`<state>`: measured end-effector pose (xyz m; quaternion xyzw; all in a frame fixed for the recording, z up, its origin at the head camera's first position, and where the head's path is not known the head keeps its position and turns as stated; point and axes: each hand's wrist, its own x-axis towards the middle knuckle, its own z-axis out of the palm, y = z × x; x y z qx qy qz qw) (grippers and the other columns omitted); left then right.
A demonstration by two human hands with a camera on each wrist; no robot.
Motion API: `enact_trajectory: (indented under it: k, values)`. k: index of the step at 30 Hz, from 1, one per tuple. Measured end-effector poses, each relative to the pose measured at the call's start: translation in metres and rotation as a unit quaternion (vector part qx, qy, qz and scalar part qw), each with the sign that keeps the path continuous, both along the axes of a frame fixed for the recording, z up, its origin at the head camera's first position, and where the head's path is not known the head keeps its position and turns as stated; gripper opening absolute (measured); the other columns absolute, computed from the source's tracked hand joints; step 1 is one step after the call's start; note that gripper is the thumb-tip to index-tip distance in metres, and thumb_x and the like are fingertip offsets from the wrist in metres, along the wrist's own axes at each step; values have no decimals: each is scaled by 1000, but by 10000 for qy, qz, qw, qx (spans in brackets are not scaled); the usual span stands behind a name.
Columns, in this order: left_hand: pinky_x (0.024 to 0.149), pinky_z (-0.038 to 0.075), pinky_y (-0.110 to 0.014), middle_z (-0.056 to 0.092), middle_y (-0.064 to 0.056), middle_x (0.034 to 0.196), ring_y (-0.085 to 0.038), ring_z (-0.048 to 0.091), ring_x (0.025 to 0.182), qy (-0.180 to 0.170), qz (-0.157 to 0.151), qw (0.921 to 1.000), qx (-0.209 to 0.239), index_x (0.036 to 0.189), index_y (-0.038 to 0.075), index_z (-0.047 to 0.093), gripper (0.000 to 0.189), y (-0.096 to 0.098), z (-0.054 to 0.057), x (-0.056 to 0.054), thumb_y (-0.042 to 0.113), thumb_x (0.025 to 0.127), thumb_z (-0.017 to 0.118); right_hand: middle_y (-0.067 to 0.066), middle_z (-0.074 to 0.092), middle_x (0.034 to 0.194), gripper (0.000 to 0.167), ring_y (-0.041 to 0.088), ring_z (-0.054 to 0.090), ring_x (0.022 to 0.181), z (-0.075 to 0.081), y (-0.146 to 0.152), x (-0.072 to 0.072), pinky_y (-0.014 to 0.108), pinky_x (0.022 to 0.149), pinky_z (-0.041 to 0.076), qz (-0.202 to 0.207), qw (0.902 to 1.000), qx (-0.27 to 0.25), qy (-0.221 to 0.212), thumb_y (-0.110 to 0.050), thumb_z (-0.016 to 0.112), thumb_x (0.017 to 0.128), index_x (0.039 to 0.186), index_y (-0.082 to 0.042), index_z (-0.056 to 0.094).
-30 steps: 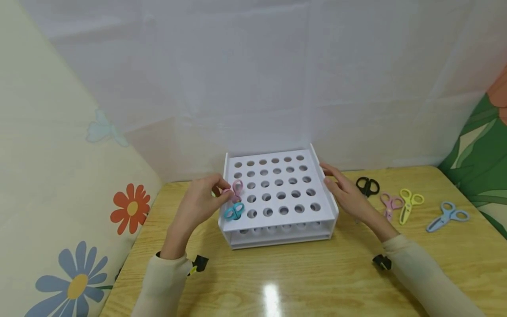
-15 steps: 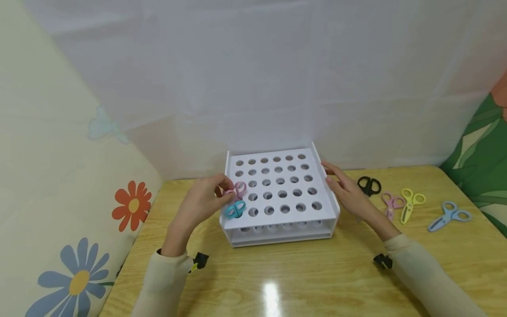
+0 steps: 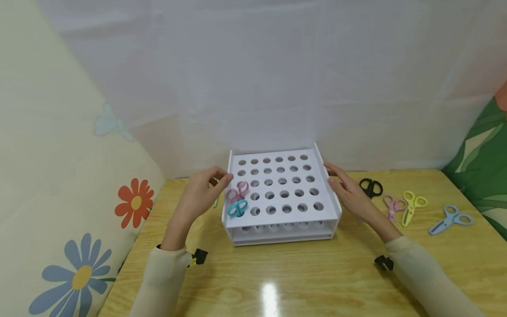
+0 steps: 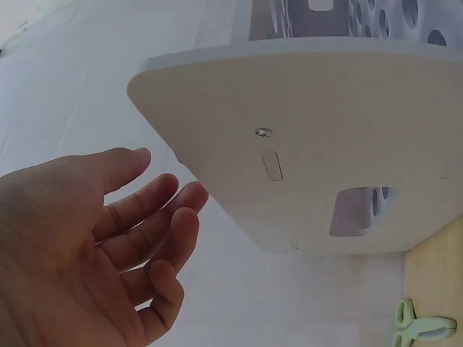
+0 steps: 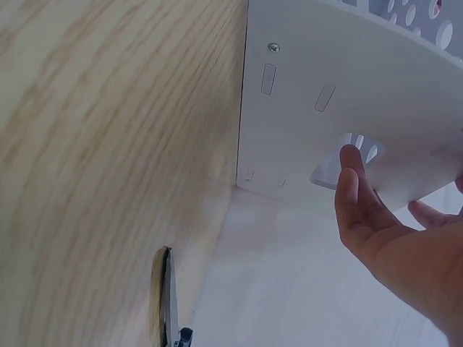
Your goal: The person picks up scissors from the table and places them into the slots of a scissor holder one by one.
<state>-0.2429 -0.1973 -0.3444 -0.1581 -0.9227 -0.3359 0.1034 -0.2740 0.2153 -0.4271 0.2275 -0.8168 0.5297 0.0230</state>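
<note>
A white rack (image 3: 273,223) with rows of round holes stands on the table. Pink-handled scissors (image 3: 239,193) and teal-handled scissors (image 3: 238,208) sit with their loops above holes along its left edge; their blades are hidden. My left hand (image 3: 197,193) is just outside the rack's left side, holding nothing, its fingers loosely bent in the left wrist view. At the right side panel (image 5: 289,137), my right hand (image 5: 405,242) rests its fingers by the cutout without gripping the rack. Whether a fingertip enters the cutout I cannot tell.
On the table's right lie black scissors (image 3: 370,188), pink scissors (image 3: 391,210), yellow scissors (image 3: 409,210) and blue scissors (image 3: 448,217). Light green scissors (image 4: 427,329) lie left of the rack, partly behind my left hand in the head view. A white cloth backdrop (image 3: 269,88) rises behind.
My left hand has let go of the pink scissors at the rack's left edge and drawn slightly away to the left. The right hand stays at the right side panel.
</note>
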Motion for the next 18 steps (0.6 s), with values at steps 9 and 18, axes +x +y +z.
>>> enact_trajectory:
  k: [9,18]
  values:
    - [68,53,-38,69,1,103,-20,62,90,173,411,9989,144,115,16,69,37,-5,1,1,48,103,55,21,42,150,53,38,59,116,2,-1,0,47,88,52,3,10000,19,24,-29,40,112,163,-21,26]
    - [68,52,-39,71,2,98,-19,63,87,253,520,9979,306,114,15,69,40,-8,2,-1,50,104,53,22,42,149,53,39,60,115,0,0,0,49,88,51,-8,10000,20,63,-29,40,112,163,-20,26]
